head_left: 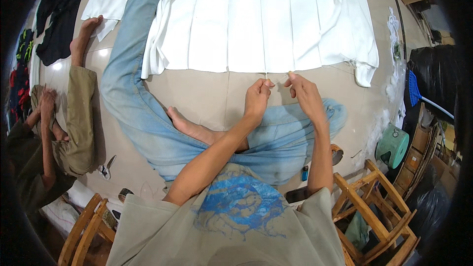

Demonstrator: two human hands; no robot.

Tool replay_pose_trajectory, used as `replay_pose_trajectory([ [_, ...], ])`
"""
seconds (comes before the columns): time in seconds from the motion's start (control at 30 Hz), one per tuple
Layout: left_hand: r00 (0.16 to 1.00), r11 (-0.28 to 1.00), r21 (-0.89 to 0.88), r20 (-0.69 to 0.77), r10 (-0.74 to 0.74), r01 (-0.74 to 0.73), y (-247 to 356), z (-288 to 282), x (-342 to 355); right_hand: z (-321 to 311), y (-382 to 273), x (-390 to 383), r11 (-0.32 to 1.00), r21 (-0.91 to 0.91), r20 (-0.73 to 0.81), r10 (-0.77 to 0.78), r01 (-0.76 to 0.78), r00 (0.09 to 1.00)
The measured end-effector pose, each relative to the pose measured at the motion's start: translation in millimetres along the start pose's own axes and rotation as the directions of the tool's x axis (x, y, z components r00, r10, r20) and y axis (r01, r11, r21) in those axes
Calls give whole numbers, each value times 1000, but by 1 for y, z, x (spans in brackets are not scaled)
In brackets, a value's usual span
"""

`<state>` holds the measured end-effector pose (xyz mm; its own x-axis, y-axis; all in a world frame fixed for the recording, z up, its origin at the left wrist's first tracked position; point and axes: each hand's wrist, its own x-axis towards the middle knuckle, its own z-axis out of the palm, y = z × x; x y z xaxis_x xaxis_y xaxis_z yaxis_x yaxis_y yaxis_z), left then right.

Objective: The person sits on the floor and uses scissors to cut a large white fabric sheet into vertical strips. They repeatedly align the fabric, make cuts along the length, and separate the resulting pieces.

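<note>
This is an informal garment workroom set up on a tiled floor (207, 93). White pleated fabric (256, 19) lies spread flat across the floor's far side, with dark cloth pieces (59, 19) piled at its far left edge. Fabric scraps (394, 83) collect along the right edge beside a blue broom (414, 91). Wooden chairs (374, 202) stand at the near edge, and a second person (74, 113) sits working on the floor.

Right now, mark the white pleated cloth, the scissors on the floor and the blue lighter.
white pleated cloth (246, 24): head view, middle of a flat pleat.
scissors (106, 167): head view, where blades meet handles.
blue lighter (305, 173): head view, middle of its body.
</note>
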<state>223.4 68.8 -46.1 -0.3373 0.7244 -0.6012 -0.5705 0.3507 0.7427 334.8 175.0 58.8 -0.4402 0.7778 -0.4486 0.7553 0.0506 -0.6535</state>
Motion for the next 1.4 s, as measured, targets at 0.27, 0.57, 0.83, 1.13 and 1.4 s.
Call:
replay_pose_trajectory([
  [0.27,998,998,42,38,41,-43,-2,2,3,-7,-5,66,956,-291,387,136,-19,912],
  [0.57,998,998,41,55,45,-47,-7,0,4,1,-15,90,931,-365,429,168,1,888],
  [0.83,994,995,75,83,65,-71,-12,-1,7,7,-5,99,946,-320,461,108,51,881],
  [1.13,625,275,561,720,303,-780,19,-36,-60,-57,27,55,937,-296,-76,170,-185,982],
  [1.4,661,226,750,349,664,-622,60,-13,-24,-45,83,66,995,-88,-471,-4,-43,882],
])
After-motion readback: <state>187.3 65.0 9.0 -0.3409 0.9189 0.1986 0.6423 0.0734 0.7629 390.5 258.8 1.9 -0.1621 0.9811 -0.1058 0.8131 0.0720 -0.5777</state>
